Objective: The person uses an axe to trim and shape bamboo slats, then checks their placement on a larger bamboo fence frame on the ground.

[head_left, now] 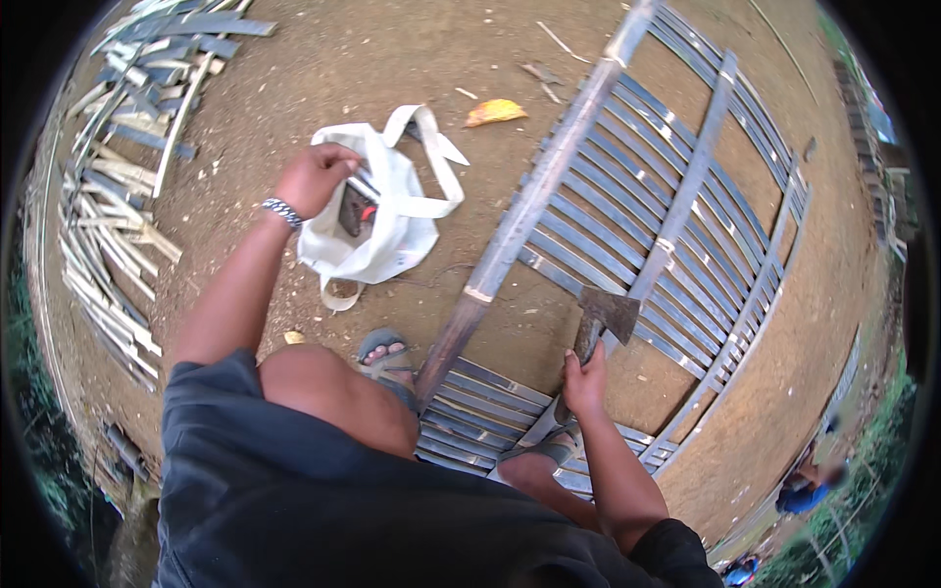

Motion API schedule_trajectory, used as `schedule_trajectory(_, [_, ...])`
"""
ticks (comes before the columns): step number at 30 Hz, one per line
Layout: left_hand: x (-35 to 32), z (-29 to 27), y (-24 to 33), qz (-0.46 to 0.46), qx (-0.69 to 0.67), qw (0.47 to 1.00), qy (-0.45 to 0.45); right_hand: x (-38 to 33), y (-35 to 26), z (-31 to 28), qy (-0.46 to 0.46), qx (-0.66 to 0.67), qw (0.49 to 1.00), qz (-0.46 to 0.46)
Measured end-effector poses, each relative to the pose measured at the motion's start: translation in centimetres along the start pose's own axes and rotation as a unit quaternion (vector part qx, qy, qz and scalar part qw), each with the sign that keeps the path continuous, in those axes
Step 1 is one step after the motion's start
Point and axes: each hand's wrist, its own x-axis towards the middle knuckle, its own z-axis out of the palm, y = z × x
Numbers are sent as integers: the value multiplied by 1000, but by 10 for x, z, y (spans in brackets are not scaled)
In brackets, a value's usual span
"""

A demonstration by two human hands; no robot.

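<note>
Dark shorts and a bare knee fill the foreground, with sandalled feet planted on a lattice panel of split bamboo slats lying on the dirt ground. Her or his right hand is clenched round the handle of a hatchet, whose long axis runs up and away from the fingers, its rusty head resting against a slat. Off to the left, the left hand reaches into the mouth of a white cloth bag with long straps, fingers curled on its rim; something dark and red shows inside. Loose slats lie piled beyond.
</note>
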Motion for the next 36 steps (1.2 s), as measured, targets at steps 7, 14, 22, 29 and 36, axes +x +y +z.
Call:
schedule_trajectory(7, [-10, 34, -17, -1, 230, 972, -44, -18, 4, 20, -65, -67, 995, -29])
schedule_trajectory(14, [14, 41, -30, 80, 272, 959, -17, -35, -11, 35, -112, -119, 986, -25])
schedule_trajectory(22, [44, 46, -21, 159, 344, 920, -94, -38, -11, 44, -110, -129, 982, -80])
schedule_trajectory(29, [53, 59, -17, 209, 399, 886, -111, -36, 2, 44, -101, -80, 991, -24])
schedule_trajectory(36, [48, 64, -10, 179, 398, 893, -115, -33, 1, 44, -78, -64, 995, -20])
